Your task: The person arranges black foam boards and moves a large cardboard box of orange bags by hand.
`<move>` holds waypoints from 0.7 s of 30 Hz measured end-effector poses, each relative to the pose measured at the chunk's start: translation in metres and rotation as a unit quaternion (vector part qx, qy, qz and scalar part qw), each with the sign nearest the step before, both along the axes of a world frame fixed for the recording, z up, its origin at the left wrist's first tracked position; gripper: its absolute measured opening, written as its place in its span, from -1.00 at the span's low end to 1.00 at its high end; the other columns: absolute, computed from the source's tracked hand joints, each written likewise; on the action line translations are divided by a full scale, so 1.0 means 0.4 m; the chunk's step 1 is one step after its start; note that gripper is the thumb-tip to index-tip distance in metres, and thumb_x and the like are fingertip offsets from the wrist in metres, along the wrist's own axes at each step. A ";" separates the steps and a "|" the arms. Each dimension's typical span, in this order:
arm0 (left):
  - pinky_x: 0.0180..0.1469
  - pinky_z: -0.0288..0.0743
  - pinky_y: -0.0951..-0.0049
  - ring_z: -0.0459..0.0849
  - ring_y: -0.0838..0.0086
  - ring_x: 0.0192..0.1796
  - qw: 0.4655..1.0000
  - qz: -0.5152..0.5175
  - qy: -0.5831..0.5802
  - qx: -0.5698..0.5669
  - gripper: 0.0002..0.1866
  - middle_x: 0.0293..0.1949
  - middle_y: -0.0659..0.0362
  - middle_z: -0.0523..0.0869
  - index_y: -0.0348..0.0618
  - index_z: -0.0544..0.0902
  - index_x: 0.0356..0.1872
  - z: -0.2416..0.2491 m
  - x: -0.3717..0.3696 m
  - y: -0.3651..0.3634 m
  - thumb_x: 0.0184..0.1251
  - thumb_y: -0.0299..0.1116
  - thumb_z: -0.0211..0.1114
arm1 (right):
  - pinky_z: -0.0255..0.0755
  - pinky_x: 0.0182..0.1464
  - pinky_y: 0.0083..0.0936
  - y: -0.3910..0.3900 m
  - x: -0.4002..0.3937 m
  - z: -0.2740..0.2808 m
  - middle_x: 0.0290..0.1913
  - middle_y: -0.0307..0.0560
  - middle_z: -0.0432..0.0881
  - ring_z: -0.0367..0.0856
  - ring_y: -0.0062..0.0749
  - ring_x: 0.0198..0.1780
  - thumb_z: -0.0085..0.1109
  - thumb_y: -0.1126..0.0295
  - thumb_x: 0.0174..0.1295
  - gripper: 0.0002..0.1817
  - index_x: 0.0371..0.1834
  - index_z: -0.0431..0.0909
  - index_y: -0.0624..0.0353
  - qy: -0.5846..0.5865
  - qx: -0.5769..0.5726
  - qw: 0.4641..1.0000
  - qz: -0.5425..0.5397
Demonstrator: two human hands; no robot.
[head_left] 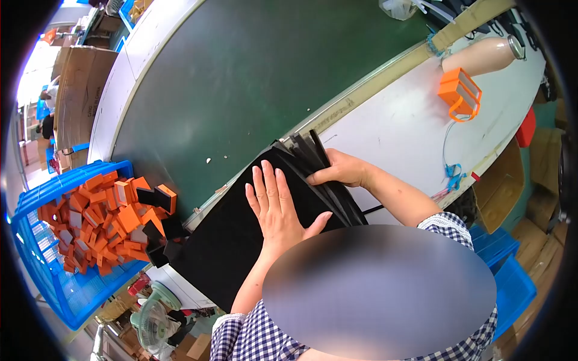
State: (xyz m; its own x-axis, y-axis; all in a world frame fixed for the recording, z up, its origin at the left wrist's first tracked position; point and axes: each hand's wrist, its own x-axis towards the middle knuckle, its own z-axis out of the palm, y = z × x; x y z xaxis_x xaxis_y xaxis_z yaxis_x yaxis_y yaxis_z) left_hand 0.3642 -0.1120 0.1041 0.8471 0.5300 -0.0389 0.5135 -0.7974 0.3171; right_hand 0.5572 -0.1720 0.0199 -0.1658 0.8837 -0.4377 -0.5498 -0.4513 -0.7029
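Note:
A large black sheet-like piece (220,240) lies flat across the near edge of the table, and its material and exact kind cannot be made out. My left hand (274,207) rests palm down on it, fingers stretched and thumb out to the side. Along its right side, several black folded layers (310,150) stand up in narrow strips. My right hand (340,168) grips these layers, thumb on the near side and the other fingers partly hidden behind. A blurred oval covers the area below my hands.
At left, a blue basket (75,313) holds many small orange blocks (99,222), with several black pieces by its rim. A green belt surface (223,78) runs beyond a raised rail. On the white table are an orange box-shaped item (460,93) and a bottle (484,55).

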 end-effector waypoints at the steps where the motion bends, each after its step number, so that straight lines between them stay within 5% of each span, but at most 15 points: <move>1: 0.55 -0.44 -0.18 -0.19 -0.20 0.62 1.000 -0.003 0.006 -0.005 0.22 0.56 -0.34 -0.07 -0.44 -0.03 0.54 -0.001 -0.002 -0.002 0.12 0.30 0.35 | 0.45 0.18 -0.48 -0.003 0.004 0.002 0.10 -0.07 0.65 0.57 -0.45 0.09 0.33 0.38 0.08 -0.38 0.26 0.49 0.35 -0.027 0.012 0.999 0.019; 4: 0.55 -0.44 -0.18 -0.19 -0.21 0.62 1.000 -0.013 0.010 -0.003 0.22 0.56 -0.34 -0.07 -0.43 -0.03 0.54 -0.004 0.004 -0.005 0.13 0.31 0.34 | 0.45 0.16 -0.48 -0.014 0.026 0.026 0.06 -0.06 0.67 0.58 -0.42 0.07 0.32 0.39 0.04 -0.38 0.24 0.50 0.35 -0.126 0.008 0.991 0.054; 13: 0.55 -0.41 -0.17 -0.17 -0.20 0.61 1.000 -0.006 0.028 0.010 0.21 0.56 -0.32 -0.04 -0.41 0.00 0.54 0.000 0.014 -0.005 0.13 0.34 0.29 | 0.49 0.11 -0.46 -0.003 -0.013 -0.036 -0.08 -0.05 0.72 0.64 -0.41 -0.01 0.36 0.34 0.04 -0.50 0.05 0.62 0.37 0.035 -0.010 0.999 -0.035; 17: 0.55 -0.38 -0.15 -0.17 -0.20 0.62 0.999 -0.015 0.033 0.011 0.21 0.56 -0.31 -0.04 -0.40 0.00 0.54 -0.006 0.010 -0.001 0.12 0.36 0.29 | 0.50 0.06 -0.46 -0.025 0.032 -0.024 -0.11 -0.07 0.72 0.63 -0.42 -0.05 0.35 0.35 0.02 -0.50 0.06 0.62 0.36 -0.031 0.026 0.999 -0.027; 21: 0.55 -0.37 -0.16 -0.17 -0.21 0.61 0.999 -0.007 0.042 0.013 0.22 0.56 -0.32 -0.04 -0.39 0.00 0.54 -0.009 0.009 0.003 0.10 0.37 0.29 | 0.57 -0.15 -0.45 -0.097 0.095 -0.060 -0.30 -0.14 0.65 0.66 -0.40 -0.24 0.27 0.41 0.02 -0.66 -0.12 0.61 0.34 -0.029 -0.091 0.992 -0.080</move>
